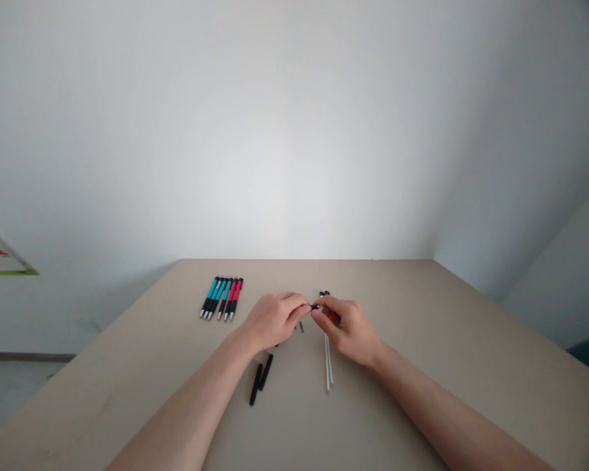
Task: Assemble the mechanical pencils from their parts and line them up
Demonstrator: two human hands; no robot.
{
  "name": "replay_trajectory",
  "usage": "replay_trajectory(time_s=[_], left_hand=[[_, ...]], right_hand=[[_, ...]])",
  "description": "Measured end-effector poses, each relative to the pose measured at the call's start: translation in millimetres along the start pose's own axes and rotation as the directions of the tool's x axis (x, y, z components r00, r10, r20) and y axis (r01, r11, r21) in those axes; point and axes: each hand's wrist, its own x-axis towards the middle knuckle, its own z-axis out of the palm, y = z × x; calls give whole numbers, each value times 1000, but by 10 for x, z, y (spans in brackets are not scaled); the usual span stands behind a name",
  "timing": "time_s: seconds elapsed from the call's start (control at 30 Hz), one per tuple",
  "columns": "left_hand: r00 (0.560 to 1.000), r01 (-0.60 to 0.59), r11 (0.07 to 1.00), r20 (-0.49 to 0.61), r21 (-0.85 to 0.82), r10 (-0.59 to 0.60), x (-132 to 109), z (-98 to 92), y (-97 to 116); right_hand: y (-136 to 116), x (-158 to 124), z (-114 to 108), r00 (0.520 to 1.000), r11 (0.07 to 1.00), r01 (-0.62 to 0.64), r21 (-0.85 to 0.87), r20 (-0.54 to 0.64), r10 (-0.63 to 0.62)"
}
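My left hand (276, 318) and my right hand (347, 330) meet above the middle of the table. Both have their fingertips closed on a small black pen part (315, 307), mostly covered by the fingers. A bit of red shows under my right fingers; I cannot tell whether it is held. Two thin white pen refills (328, 366) with dark ends lie partly beneath my right hand. Near my left wrist lie two short black tubes (256, 384), side by side and slanted. A small grey piece (302, 327) rests between the hands, and other bits are half hidden by my left hand.
A row of several click pens (220, 298), teal and pink-red with black grips and silver tips, lies at the back left of the beige table (397, 288). The white wall (294, 163) rises right behind the table's far edge. A poster (2, 252) hangs at far left.
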Motion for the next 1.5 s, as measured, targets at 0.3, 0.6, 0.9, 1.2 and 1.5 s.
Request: replay_trajectory(time_s=[0.3,0.6,0.9,1.2,1.5], left_hand=[[928,266,963,-283,43,-243,-1,-68,-170],[899,312,950,-332,30,-285,1,-47,-177],[897,362,931,-284,38,-338,9,-41,-163],[911,335,942,-266,34,-314,0,-22,-164],[951,262,965,-169,-9,-260,-12,-15,-149]], right_hand=[[-118,-60,73,971,978,200,-66,145,-189],[-209,-51,93,877,924,378,-51,341,-339],[-185,-35,108,867,917,392,-75,362,-341],[-150,-40,159,890,925,376,-55,300,-344],[-54,-8,57,966,992,-8,129,-255,41]])
